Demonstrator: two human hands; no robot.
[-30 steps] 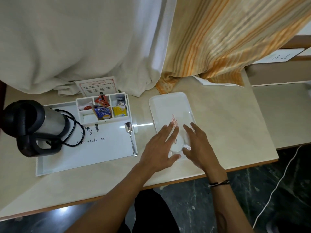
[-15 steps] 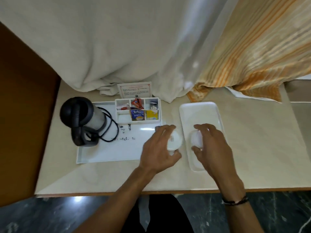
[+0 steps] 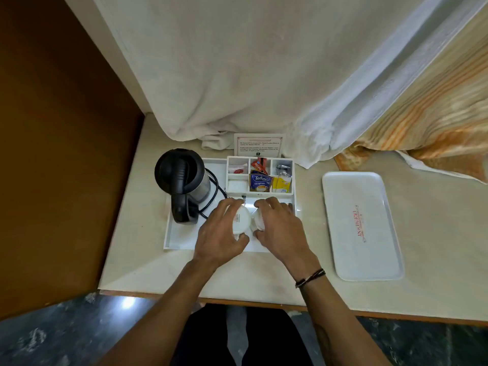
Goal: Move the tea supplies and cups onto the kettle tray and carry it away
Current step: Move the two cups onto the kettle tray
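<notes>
The white kettle tray (image 3: pixel 176 237) lies on the beige counter and carries a black and steel kettle (image 3: pixel 182 180) at its left and a white compartment box (image 3: pixel 260 175) of tea and sugar sachets at the back. My left hand (image 3: pixel 221 233) grips a white upturned cup (image 3: pixel 241 220) over the tray's front half. Right beside it, my right hand (image 3: pixel 280 228) grips a second white cup (image 3: pixel 258 221). The two cups almost touch. Whether they rest on the tray or hover just above it is hidden by my fingers.
A second white tray (image 3: pixel 361 225) with red lettering lies bare to the right. A printed card (image 3: pixel 260 145) stands behind the box. White and orange-striped curtains (image 3: pixel 264 75) hang onto the counter's back. A brown wooden panel (image 3: pixel 52 154) borders the left side.
Both hands carried the two cups leftward, off the small tray and over the kettle tray. The small tray now lies bare. The camera view swung left with them.
</notes>
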